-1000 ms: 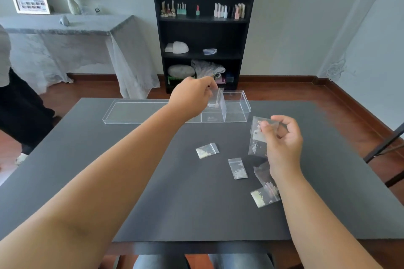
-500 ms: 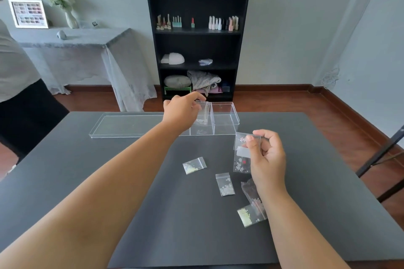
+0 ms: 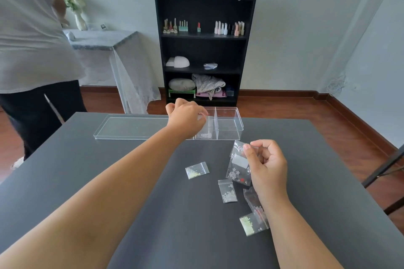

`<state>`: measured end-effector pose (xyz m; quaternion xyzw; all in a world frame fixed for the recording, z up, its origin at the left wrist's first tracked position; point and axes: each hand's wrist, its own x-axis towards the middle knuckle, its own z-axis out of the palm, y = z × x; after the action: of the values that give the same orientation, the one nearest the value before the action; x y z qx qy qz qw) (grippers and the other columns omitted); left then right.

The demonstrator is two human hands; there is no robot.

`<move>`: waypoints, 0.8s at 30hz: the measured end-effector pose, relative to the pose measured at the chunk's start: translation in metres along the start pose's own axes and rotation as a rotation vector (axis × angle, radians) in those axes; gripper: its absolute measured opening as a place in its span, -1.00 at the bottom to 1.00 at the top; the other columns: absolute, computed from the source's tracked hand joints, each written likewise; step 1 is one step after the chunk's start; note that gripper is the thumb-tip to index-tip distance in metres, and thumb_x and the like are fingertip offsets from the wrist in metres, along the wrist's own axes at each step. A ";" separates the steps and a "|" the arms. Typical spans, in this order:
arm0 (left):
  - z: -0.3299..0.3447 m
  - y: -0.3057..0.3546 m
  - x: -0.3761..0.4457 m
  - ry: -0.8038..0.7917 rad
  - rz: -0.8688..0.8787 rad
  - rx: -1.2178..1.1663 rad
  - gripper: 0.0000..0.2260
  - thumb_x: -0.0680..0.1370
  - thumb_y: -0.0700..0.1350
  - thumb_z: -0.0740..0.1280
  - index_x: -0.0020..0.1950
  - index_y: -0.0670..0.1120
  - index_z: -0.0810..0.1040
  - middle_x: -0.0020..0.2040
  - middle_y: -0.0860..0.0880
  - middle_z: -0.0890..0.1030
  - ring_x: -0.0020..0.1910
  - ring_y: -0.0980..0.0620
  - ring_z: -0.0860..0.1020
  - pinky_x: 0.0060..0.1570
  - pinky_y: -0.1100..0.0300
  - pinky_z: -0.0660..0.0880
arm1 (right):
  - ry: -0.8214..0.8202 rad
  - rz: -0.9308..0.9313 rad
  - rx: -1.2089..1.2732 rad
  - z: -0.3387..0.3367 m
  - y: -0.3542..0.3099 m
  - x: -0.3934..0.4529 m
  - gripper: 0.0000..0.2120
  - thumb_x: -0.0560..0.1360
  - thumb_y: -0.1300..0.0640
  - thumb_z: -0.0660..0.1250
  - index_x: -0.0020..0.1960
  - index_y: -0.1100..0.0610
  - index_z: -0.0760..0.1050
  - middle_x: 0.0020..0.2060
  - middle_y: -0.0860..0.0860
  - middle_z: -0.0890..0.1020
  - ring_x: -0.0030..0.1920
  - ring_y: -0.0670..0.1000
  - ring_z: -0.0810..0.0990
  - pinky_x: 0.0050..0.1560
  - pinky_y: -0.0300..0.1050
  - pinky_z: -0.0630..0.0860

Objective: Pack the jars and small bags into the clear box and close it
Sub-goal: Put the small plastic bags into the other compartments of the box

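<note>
- Table [image 3: 109, 192], dark grey matte top, fills most of the head view; all task items lie on it.
- Bookshelf [image 3: 204, 50], black, stands against the far wall; small bottles on the top shelf, folded cloth on the lowest one.
- Second person [image 3: 32, 50] in a pale shirt stands at far left, beside a draped side table [image 3: 113, 54].
- Clear box lid [image 3: 131, 126] lies flat at the far edge of the table, just left of the box.
- Clear box [image 3: 229, 124], open, divided into compartments, sits at the far edge, centre-right. One small bag [image 3: 204, 134] stands in the compartment left of the divider, pale beads at its bottom.
- Left hand [image 3: 185, 118] reaches over the box's left compartment, fingers curled downward at the top of that bag; whether they pinch it or are just apart, I cannot tell.
- Right hand [image 3: 266, 166] is raised nearer the body, thumb and forefinger pinching a flower-printed bag [image 3: 237, 167] at its upper edge; the bag hangs tilted.
- Loose bags on the table: one with yellow-green beads [image 3: 196, 170] left of the held bag; one with pale beads [image 3: 227, 191] below it; two overlapping [image 3: 254, 216] near the right wrist.
</note>
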<state>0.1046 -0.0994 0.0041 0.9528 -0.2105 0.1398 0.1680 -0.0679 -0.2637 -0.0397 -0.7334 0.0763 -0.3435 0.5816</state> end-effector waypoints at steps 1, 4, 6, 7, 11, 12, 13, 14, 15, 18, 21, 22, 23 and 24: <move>-0.002 -0.001 -0.001 0.004 0.006 0.021 -0.77 0.55 0.09 0.19 0.12 0.22 0.58 0.16 0.19 0.54 0.22 0.00 0.27 -0.10 0.11 -0.02 | 0.003 -0.003 0.002 0.000 -0.001 0.000 -0.83 0.48 0.11 0.43 -0.14 -0.13 0.49 -0.31 -0.12 0.64 -0.33 -0.03 0.55 -0.33 -0.30 0.45; -0.005 -0.004 -0.013 0.036 -0.006 0.034 -0.69 0.56 0.14 0.18 0.27 0.18 0.53 0.32 0.14 0.45 0.29 -0.04 0.24 0.13 0.03 0.08 | 0.042 0.032 0.054 -0.002 -0.002 0.002 -0.83 0.47 0.14 0.46 -0.16 -0.10 0.52 -0.33 -0.17 0.62 -0.34 -0.12 0.52 -0.29 -0.33 0.47; -0.006 -0.006 -0.029 0.069 -0.025 -0.007 -0.68 0.56 0.14 0.18 0.28 0.19 0.50 0.32 0.15 0.46 0.30 -0.04 0.24 0.17 -0.01 0.09 | 0.077 0.083 0.097 -0.004 -0.006 0.005 -0.85 0.45 0.13 0.47 -0.18 -0.07 0.54 -0.34 -0.17 0.62 -0.34 -0.13 0.55 -0.28 -0.30 0.49; -0.006 -0.007 -0.039 0.085 -0.031 -0.019 -0.69 0.56 0.14 0.19 0.28 0.19 0.49 0.31 0.17 0.47 0.31 -0.04 0.24 0.18 -0.02 0.10 | 0.089 0.098 0.107 -0.004 -0.011 0.009 -0.86 0.44 0.12 0.48 -0.19 -0.07 0.55 -0.35 -0.17 0.62 -0.36 -0.13 0.54 -0.31 -0.27 0.49; 0.001 -0.017 -0.076 0.108 -0.065 0.009 -0.68 0.56 0.13 0.19 0.31 0.18 0.43 0.35 0.15 0.45 0.37 -0.04 0.24 0.25 -0.04 0.07 | 0.070 0.055 0.116 0.004 -0.037 0.043 -0.87 0.41 0.08 0.47 -0.23 -0.11 0.56 -0.38 -0.12 0.63 -0.49 -0.09 0.54 -0.46 -0.25 0.50; 0.003 -0.020 -0.083 0.097 -0.071 0.021 -0.65 0.56 0.14 0.18 0.35 0.18 0.39 0.39 0.14 0.41 0.40 -0.04 0.23 0.29 -0.05 0.06 | 0.052 0.035 0.103 0.010 -0.044 0.055 -0.88 0.42 0.09 0.46 -0.22 -0.10 0.56 -0.38 -0.10 0.64 -0.48 -0.08 0.55 -0.44 -0.26 0.51; 0.005 -0.022 -0.088 0.083 -0.073 0.022 -0.61 0.57 0.15 0.17 0.40 0.18 0.34 0.44 0.13 0.36 0.44 -0.03 0.20 0.34 -0.06 0.04 | 0.028 0.021 0.084 0.018 -0.048 0.069 -0.88 0.42 0.12 0.45 -0.22 -0.08 0.57 -0.38 -0.09 0.65 -0.46 -0.09 0.57 -0.40 -0.27 0.52; 0.007 -0.024 -0.091 0.071 -0.072 0.010 -0.58 0.58 0.16 0.16 0.43 0.18 0.29 0.48 0.12 0.32 0.47 -0.02 0.17 0.39 -0.06 0.02 | -0.001 0.016 0.054 0.027 -0.049 0.082 -0.87 0.43 0.15 0.44 -0.21 -0.06 0.57 -0.37 -0.07 0.67 -0.43 -0.09 0.59 -0.37 -0.27 0.53; 0.008 -0.026 -0.093 0.061 -0.067 -0.008 -0.56 0.58 0.16 0.15 0.46 0.17 0.25 0.50 0.11 0.28 0.50 -0.02 0.14 0.43 -0.05 0.01 | -0.038 0.025 0.012 0.037 -0.049 0.094 -0.85 0.44 0.19 0.42 -0.20 -0.05 0.57 -0.33 -0.05 0.69 -0.41 -0.09 0.61 -0.33 -0.25 0.56; 0.009 -0.029 -0.096 0.052 -0.030 -0.026 -0.52 0.59 0.13 0.16 0.51 0.13 0.19 0.54 0.08 0.21 0.53 -0.03 0.08 0.47 -0.02 0.01 | -0.164 0.073 -0.137 0.065 -0.040 0.119 -0.81 0.47 0.24 0.37 -0.17 -0.06 0.56 -0.24 -0.01 0.71 -0.30 -0.05 0.66 -0.17 -0.09 0.64; 0.011 -0.029 -0.098 0.055 -0.010 -0.038 -0.50 0.59 0.09 0.18 0.52 0.10 0.17 0.56 0.07 0.17 0.55 -0.03 0.04 0.47 -0.01 0.00 | -0.306 0.091 -0.302 0.084 -0.028 0.130 -0.84 0.47 0.24 0.36 -0.14 -0.02 0.59 -0.23 -0.03 0.70 -0.24 -0.02 0.66 -0.14 -0.05 0.64; 0.011 -0.029 -0.098 0.057 -0.008 -0.042 -0.50 0.59 0.08 0.19 0.52 0.10 0.17 0.56 0.07 0.16 0.55 -0.02 0.03 0.47 -0.01 0.00 | -0.358 0.092 -0.367 0.088 -0.026 0.132 -0.84 0.46 0.23 0.37 -0.14 -0.02 0.61 -0.23 -0.05 0.69 -0.21 -0.03 0.66 -0.19 -0.13 0.62; 0.011 -0.028 -0.098 0.058 -0.008 -0.047 -0.50 0.59 0.07 0.19 0.52 0.09 0.17 0.56 0.07 0.16 0.55 -0.02 0.02 0.47 -0.02 0.00 | -0.410 0.098 -0.429 0.092 -0.024 0.134 -0.84 0.46 0.22 0.37 -0.16 -0.04 0.62 -0.23 -0.08 0.68 -0.18 -0.04 0.65 -0.25 -0.23 0.55; 0.011 -0.029 -0.098 0.060 -0.008 -0.051 -0.50 0.59 0.06 0.19 0.52 0.09 0.17 0.56 0.07 0.16 0.55 -0.03 0.02 0.47 -0.03 0.00 | -0.451 0.113 -0.471 0.095 -0.022 0.135 -0.84 0.46 0.21 0.39 -0.17 -0.05 0.61 -0.23 -0.10 0.67 -0.14 -0.04 0.64 -0.29 -0.30 0.48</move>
<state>0.0341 -0.0445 -0.0465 0.9445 -0.2049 0.1624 0.1989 0.0837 -0.2494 0.0280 -0.9000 0.0634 -0.1124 0.4165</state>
